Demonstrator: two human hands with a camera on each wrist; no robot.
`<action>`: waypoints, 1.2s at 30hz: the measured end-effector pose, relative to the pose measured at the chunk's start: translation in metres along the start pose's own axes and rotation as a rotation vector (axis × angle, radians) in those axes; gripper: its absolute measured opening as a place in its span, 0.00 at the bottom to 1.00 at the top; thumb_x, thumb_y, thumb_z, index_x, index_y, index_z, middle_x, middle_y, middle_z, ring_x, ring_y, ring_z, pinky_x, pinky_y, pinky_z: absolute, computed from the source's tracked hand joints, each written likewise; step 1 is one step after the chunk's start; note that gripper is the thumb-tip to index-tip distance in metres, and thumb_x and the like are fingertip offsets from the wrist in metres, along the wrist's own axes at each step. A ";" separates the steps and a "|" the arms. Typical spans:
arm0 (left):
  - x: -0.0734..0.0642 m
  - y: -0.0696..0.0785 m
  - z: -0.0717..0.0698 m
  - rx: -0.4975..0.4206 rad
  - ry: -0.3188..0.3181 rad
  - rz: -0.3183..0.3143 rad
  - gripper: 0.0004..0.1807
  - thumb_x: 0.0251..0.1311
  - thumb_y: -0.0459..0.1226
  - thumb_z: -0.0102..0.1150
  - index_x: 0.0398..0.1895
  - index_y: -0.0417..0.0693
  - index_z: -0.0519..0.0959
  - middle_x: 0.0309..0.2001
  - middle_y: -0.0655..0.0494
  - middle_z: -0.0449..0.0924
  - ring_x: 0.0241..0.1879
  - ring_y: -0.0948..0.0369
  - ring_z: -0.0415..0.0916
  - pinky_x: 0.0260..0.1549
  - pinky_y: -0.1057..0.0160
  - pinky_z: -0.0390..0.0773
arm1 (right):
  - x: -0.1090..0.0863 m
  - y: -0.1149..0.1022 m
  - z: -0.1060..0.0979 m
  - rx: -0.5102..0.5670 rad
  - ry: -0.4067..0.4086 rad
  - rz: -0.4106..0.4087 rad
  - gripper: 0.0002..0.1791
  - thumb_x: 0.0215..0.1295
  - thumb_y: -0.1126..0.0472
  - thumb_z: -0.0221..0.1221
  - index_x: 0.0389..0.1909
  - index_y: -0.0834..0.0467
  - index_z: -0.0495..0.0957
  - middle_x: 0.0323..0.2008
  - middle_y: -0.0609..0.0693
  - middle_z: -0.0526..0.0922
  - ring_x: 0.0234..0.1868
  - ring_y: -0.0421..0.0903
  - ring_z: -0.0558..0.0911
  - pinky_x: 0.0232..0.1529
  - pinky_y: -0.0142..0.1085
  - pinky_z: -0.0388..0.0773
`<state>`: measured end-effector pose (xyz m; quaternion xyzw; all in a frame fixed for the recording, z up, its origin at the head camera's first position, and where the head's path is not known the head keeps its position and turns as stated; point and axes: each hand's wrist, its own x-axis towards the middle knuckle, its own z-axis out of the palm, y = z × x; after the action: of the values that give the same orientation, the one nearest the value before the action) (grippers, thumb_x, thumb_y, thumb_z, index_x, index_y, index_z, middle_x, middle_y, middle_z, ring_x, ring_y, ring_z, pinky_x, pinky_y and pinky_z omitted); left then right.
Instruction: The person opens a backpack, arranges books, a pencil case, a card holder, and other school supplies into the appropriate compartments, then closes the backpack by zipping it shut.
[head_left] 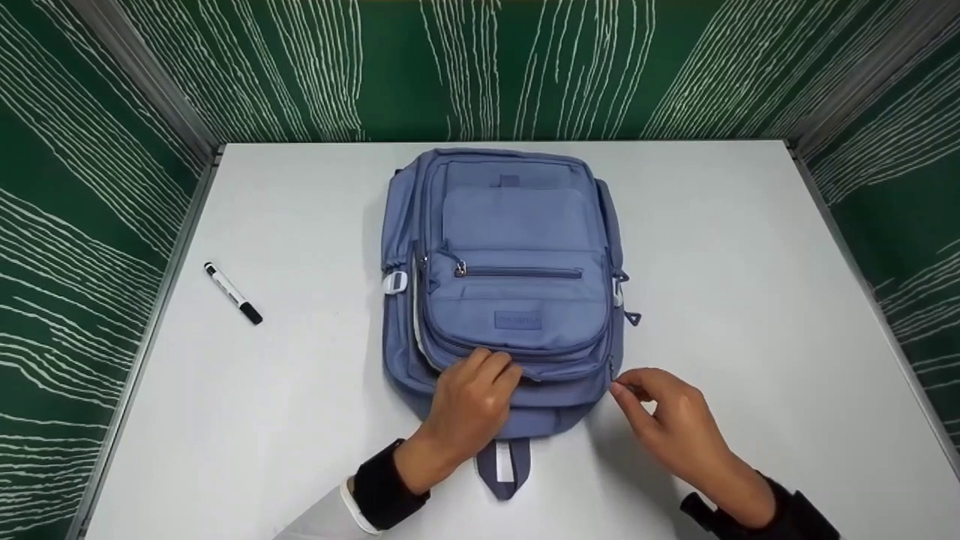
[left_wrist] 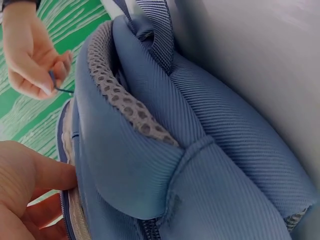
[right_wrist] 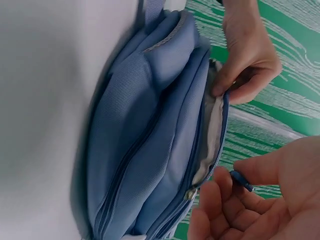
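Note:
A blue backpack [head_left: 517, 217] lies front side up on the white table, its top loop [head_left: 489, 480] pointing towards me. My left hand [head_left: 472, 397] pinches the edge of a front compartment near the bag's top. That compartment is unzipped along part of its length, and its pale lining [right_wrist: 212, 135] shows in the right wrist view. At the bag's right side, my right hand [head_left: 671, 420] holds a blue zipper pull [right_wrist: 242, 181] between thumb and fingers. The zipper slider [right_wrist: 190, 194] appears below the open stretch. What lies inside the compartment is hidden.
A white marker with a black cap [head_left: 234, 294] lies on the table [head_left: 300, 420] left of the bag. Green panels with white streaks [head_left: 405, 71] stand behind and along both sides. White side buckles [head_left: 395, 282] sit on the bag's flanks.

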<state>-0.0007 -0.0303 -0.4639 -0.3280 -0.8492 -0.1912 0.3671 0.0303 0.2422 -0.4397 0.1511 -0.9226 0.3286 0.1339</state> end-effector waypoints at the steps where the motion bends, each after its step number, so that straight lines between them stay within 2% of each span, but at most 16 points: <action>1: -0.001 0.000 0.000 0.002 0.001 -0.004 0.12 0.49 0.21 0.65 0.32 0.44 0.89 0.33 0.53 0.84 0.30 0.57 0.79 0.20 0.65 0.78 | 0.001 0.000 -0.001 0.003 0.003 0.005 0.07 0.64 0.71 0.71 0.36 0.55 0.86 0.33 0.40 0.86 0.33 0.36 0.83 0.31 0.27 0.75; 6: -0.003 -0.001 0.002 0.018 0.020 -0.017 0.09 0.51 0.23 0.68 0.32 0.44 0.90 0.33 0.54 0.84 0.30 0.58 0.80 0.20 0.65 0.80 | 0.000 0.001 -0.003 0.029 0.023 0.041 0.08 0.64 0.72 0.70 0.35 0.55 0.86 0.32 0.39 0.85 0.32 0.35 0.80 0.29 0.24 0.72; 9: -0.003 -0.001 0.003 0.032 0.028 -0.017 0.08 0.55 0.24 0.65 0.31 0.44 0.88 0.33 0.53 0.84 0.30 0.58 0.80 0.21 0.65 0.80 | -0.003 0.004 -0.003 0.057 0.014 0.055 0.08 0.65 0.72 0.70 0.36 0.55 0.86 0.31 0.38 0.84 0.31 0.33 0.78 0.26 0.24 0.70; 11: -0.002 0.000 0.004 0.049 0.020 0.010 0.08 0.59 0.24 0.61 0.30 0.44 0.85 0.34 0.53 0.84 0.30 0.58 0.80 0.23 0.65 0.80 | -0.004 0.005 -0.003 0.070 0.017 0.058 0.08 0.65 0.72 0.69 0.36 0.55 0.86 0.30 0.37 0.84 0.30 0.33 0.77 0.23 0.24 0.68; 14: -0.002 0.004 0.007 0.062 -0.043 0.096 0.08 0.64 0.27 0.57 0.31 0.47 0.82 0.37 0.53 0.83 0.32 0.58 0.78 0.25 0.64 0.78 | -0.003 0.008 -0.003 0.085 0.032 0.059 0.08 0.65 0.72 0.69 0.35 0.55 0.86 0.28 0.37 0.83 0.29 0.33 0.76 0.21 0.24 0.67; 19: -0.002 0.012 0.011 0.082 -0.222 0.240 0.09 0.69 0.33 0.57 0.45 0.51 0.85 0.44 0.53 0.84 0.36 0.58 0.79 0.30 0.64 0.77 | -0.002 0.010 -0.004 0.097 0.044 0.067 0.08 0.66 0.72 0.69 0.36 0.55 0.86 0.28 0.37 0.83 0.29 0.33 0.77 0.21 0.24 0.67; 22: 0.000 0.016 0.014 0.137 -0.261 0.288 0.08 0.72 0.35 0.57 0.48 0.53 0.84 0.42 0.56 0.84 0.37 0.59 0.79 0.31 0.64 0.76 | -0.004 0.009 -0.004 0.097 0.035 0.068 0.08 0.66 0.72 0.69 0.36 0.55 0.86 0.29 0.37 0.84 0.30 0.33 0.77 0.22 0.25 0.68; 25: 0.003 0.016 0.019 0.177 -0.254 0.299 0.08 0.73 0.36 0.57 0.48 0.53 0.84 0.40 0.57 0.84 0.36 0.60 0.79 0.30 0.65 0.77 | -0.007 0.007 -0.004 0.089 0.018 0.060 0.09 0.65 0.73 0.69 0.37 0.55 0.86 0.30 0.37 0.85 0.31 0.33 0.78 0.25 0.25 0.69; 32: 0.010 0.013 0.023 0.187 -0.247 0.285 0.09 0.72 0.34 0.57 0.47 0.52 0.85 0.36 0.58 0.83 0.32 0.62 0.78 0.27 0.66 0.77 | -0.014 -0.004 0.000 0.088 -0.016 -0.005 0.09 0.65 0.72 0.69 0.38 0.55 0.87 0.31 0.37 0.85 0.32 0.33 0.80 0.26 0.25 0.72; 36: 0.011 0.013 0.025 0.182 -0.242 0.275 0.10 0.71 0.33 0.56 0.46 0.52 0.86 0.35 0.58 0.83 0.31 0.62 0.78 0.26 0.66 0.77 | -0.016 -0.010 0.005 0.106 -0.033 -0.045 0.07 0.66 0.70 0.70 0.38 0.55 0.87 0.32 0.37 0.86 0.33 0.32 0.81 0.30 0.25 0.75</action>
<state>-0.0102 -0.0023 -0.4713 -0.4271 -0.8481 -0.0208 0.3130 0.0481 0.2348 -0.4435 0.1843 -0.9023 0.3714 0.1178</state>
